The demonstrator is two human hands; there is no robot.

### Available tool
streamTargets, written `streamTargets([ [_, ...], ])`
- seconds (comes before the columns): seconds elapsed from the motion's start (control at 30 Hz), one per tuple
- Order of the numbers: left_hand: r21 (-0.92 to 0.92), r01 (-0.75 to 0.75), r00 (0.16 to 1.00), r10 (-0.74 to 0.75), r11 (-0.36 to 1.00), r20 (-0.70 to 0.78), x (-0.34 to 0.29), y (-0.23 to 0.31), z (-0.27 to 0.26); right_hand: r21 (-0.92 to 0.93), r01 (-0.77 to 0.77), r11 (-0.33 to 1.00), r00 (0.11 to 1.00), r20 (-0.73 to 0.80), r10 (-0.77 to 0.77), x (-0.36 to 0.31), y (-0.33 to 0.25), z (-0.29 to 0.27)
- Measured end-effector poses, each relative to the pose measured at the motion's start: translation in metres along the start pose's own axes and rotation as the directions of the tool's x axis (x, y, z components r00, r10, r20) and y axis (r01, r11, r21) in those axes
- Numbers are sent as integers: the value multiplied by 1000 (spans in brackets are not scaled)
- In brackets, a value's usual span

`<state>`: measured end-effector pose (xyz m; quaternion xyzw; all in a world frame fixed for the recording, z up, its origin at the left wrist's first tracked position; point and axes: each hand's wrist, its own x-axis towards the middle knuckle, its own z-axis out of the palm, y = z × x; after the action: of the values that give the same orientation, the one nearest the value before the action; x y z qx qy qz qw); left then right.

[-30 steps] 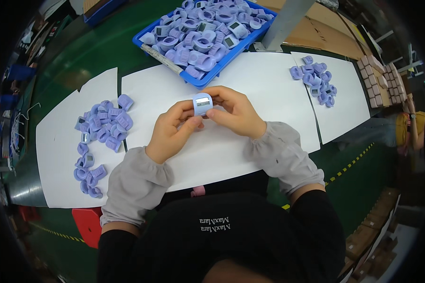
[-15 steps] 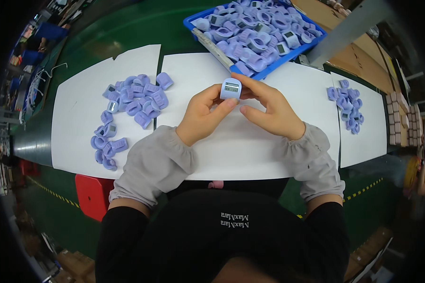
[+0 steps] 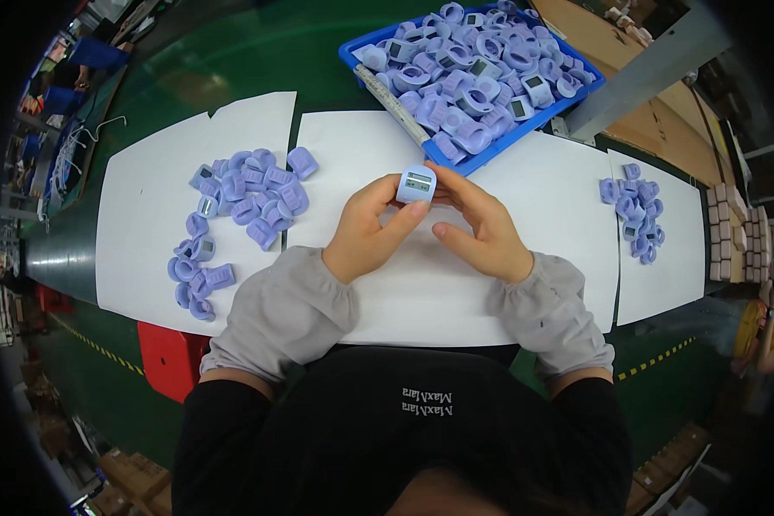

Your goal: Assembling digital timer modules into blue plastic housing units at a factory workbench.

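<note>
A small lavender ring-shaped device with a grey display (image 3: 416, 185) is held up over the middle of the white table covering, its display facing me. My left hand (image 3: 371, 225) is closed on it, thumb pressed against its lower front. From the other side, my right hand (image 3: 483, 230) curves its fingers behind and against the device, while its thumb stays apart from it. The fingertips behind the device are hidden. Similar devices lie in a loose pile (image 3: 254, 189) to the left and in a smaller pile (image 3: 635, 209) at the right.
A blue tray (image 3: 496, 155) heaped with more such devices stands at the back edge, near a grey metal post (image 3: 641, 73). Below the table's left side is a red stool (image 3: 168, 357). Stacked small boxes (image 3: 724, 232) are at the far right.
The whole view has shifted, so table and tray appear slightly lower. Both hands keep the device between them, and the right hand has moved slightly left.
</note>
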<state>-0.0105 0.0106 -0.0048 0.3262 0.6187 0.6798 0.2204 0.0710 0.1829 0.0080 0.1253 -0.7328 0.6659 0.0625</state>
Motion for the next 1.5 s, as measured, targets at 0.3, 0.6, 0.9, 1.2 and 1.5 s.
streamTargets([
  [0.3,1,-38,999,38,999,3,0,-1,-1,-30,-3,1000,1000,13,3,-1,-3,0],
  [0.6,112,-103,995,103,988,6,0,4,0,-47,28,998,1000,5,-28,-3,-2,0],
  [0.9,216,-151,984,125,965,126,6,25,-10,72,-100,992,975,-192,112,9,-25,9],
  [1.2,975,-30,911,406,221,-64,15,14,-81,-733,-96,673,892,-364,-269,84,-33,-23],
  [1.5,830,6,924,313,558,-218,20,7,-84,-997,-13,-82,894,25,-448,108,-4,-32],
])
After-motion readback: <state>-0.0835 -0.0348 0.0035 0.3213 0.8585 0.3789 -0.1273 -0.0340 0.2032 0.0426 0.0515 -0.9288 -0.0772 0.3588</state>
